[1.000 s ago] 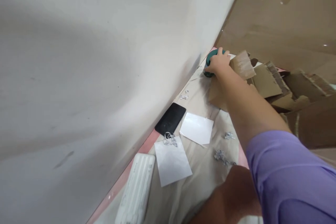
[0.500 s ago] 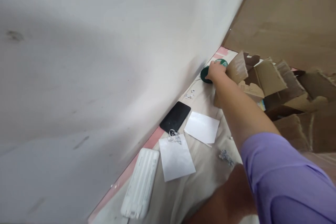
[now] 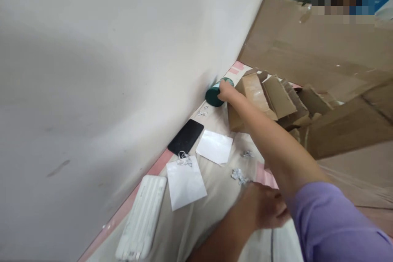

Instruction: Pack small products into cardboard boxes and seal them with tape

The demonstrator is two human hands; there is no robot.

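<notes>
My right hand [image 3: 226,91], at the end of the purple-sleeved arm, is closed on a green round container [image 3: 211,97] beside the wall. Its dark green round end faces me. Below, my left hand [image 3: 270,206] is held low over the cloth, fingers curled and somewhat blurred; what is in them, if anything, is hidden. Small pale grey pieces [image 3: 239,177] lie just beyond it, with another little cluster [image 3: 248,154] farther up. Two white paper sheets [image 3: 215,147] lie left of the right forearm; clear loops or bits [image 3: 184,160] rest on the nearer one.
A black phone [image 3: 186,137] and a white ribbed case [image 3: 141,217] lie along the wall [image 3: 107,90]. Torn open cardboard boxes [image 3: 281,98] stand to the right, before a large cardboard sheet [image 3: 307,45]. A blurred-out person appears at top right.
The view has swung right, so things sit farther left. My right hand stays on the green container. My left hand has come into fuller view, near the grey pieces.
</notes>
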